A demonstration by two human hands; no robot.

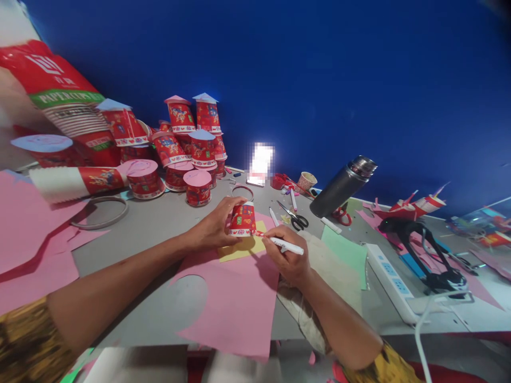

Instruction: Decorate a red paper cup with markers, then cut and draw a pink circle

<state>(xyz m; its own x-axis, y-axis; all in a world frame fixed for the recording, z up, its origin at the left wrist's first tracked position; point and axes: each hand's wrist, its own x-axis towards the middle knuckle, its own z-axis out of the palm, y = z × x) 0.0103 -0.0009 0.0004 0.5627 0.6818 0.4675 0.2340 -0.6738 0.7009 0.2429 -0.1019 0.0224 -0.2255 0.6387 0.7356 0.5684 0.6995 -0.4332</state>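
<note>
My left hand [219, 225] is wrapped round the left side of a red printed paper cup [244, 217], which stands upside down on a yellow paper sheet [248, 246]. In my right hand [290, 261] is a white marker pen [286, 245], held between thumb and fingers. Its red tip end points left at the cup's lower rim; whether it touches the rim or the yellow paper I cannot tell. Beneath the yellow sheet lies a larger pink sheet [235, 303] with a round piece cut out of it.
Stacked red cups with paper tops [202, 151] fill the back left. Scissors [293, 215], a dark thermos [343, 186] and a power strip [391, 282] lie or stand to the right. A tape roll [242, 187] and a lit phone [259, 165] are behind the cup. Blue wall [319, 80] bounds the table.
</note>
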